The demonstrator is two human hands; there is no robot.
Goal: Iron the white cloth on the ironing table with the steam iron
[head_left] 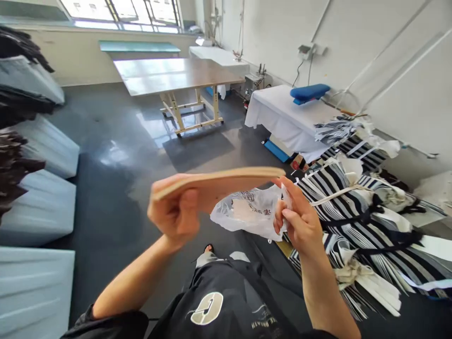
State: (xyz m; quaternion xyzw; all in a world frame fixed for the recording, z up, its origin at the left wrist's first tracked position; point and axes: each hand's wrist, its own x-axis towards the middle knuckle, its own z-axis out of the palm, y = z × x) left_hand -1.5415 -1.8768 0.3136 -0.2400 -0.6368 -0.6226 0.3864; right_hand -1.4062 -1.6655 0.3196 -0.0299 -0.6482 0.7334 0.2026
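1. Firmly curled, the left hand (173, 212) grips one end of a thin tan board (219, 186), held up before the body; it looks stiff and light, best taken by its edges.
2. Just beside it, the right hand (296, 221) pinches a clear plastic bag (247, 212) between thumb and fingers; the film looks soft and slippery.
3. Farther right, black-and-white striped cloth bundles (356, 212) lie heaped near a white-covered table (282, 117).

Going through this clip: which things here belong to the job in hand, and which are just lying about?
In hand:
left hand gripping a tan flat board
right hand pinching a clear plastic bag

Lying about:
bundled black-and-white striped fabric
white-covered table with a blue pad
wooden-topped table
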